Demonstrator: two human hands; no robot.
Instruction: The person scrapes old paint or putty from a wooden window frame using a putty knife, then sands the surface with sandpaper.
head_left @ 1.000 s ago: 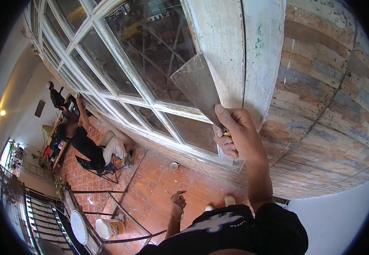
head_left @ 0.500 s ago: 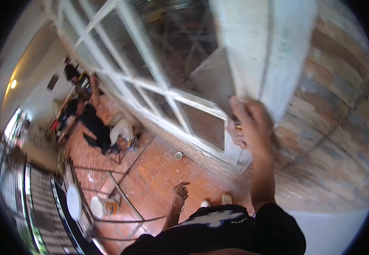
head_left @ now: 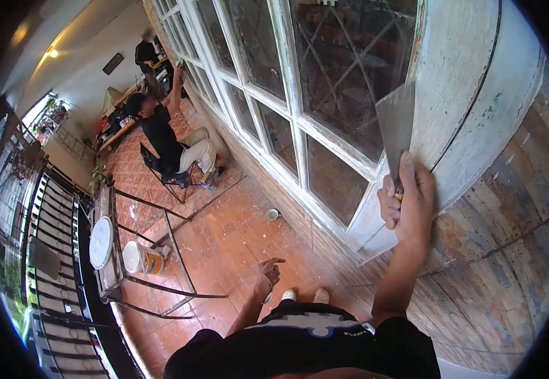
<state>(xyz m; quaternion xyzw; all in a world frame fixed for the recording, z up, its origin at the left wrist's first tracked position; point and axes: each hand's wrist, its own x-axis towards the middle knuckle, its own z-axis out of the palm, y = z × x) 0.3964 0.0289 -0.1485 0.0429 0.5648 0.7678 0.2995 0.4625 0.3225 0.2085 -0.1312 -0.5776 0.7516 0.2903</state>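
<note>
My right hand [head_left: 408,199] is closed round the handle of a putty knife, whose wide metal blade [head_left: 396,120] points up against the inner edge of the white window frame [head_left: 454,82]. Worn, chipped paint shows on the frame beside dark glass panes [head_left: 350,63]. Low in front of my body, my left hand [head_left: 269,271] hangs above the tiled floor, a finger stretched out, with nothing seen in it.
A person [head_left: 167,136] in dark top sits on a chair by the windows, one arm raised to the frame; another person [head_left: 146,55] stands farther back. A metal-framed table [head_left: 107,278], a bucket [head_left: 143,258] and a small cup [head_left: 274,215] stand at left. A railing [head_left: 53,303] runs alongside.
The view has shifted and become sharper. My right hand and the putty knife now appear farther right, with the blade more upright. My left hand looks much the same.
</note>
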